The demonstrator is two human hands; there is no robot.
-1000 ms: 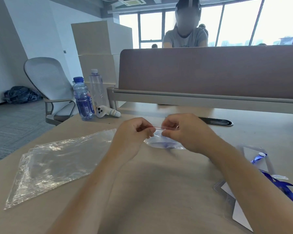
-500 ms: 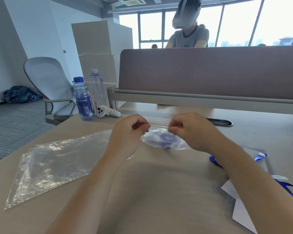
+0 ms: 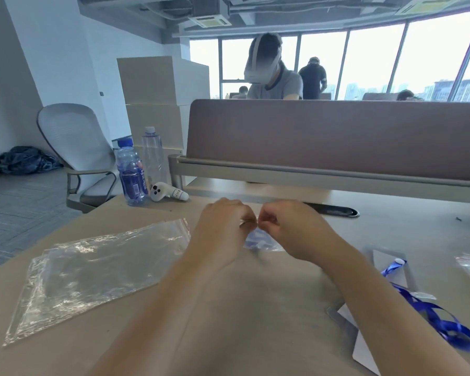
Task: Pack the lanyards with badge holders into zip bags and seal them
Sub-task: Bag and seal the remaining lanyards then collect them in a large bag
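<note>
Head view: both forearms reach forward over the bench point(image 3: 255, 308) and converge at its middle. The left hand point(image 3: 223, 229) and the right hand point(image 3: 291, 229) sit knuckles-up, almost touching each other, with fingers curled in. Each pinches the top edge of a small zip bag point(image 3: 261, 240) between thumb and fingertips, and the pinch points are close together. The bag hangs from that edge in the gap below the two hands, its lower part near or on the bench surface; I cannot tell which. It is clear plastic with a blurred blue shape inside. The fingers hide its mouth, so whether the strip is pressed closed cannot be told.

To the left of the left forearm a flat pile of empty clear bags point(image 3: 98, 270) lies on the bench, with a red strip at its far corner. To the right of the right forearm lie a blue lanyard point(image 3: 440, 318) in loose loops and a clear badge holder point(image 3: 391, 270) with a white card. At the far left corner stand two water bottles point(image 3: 130, 175), with a white controller point(image 3: 166, 192) just beside them.
</note>
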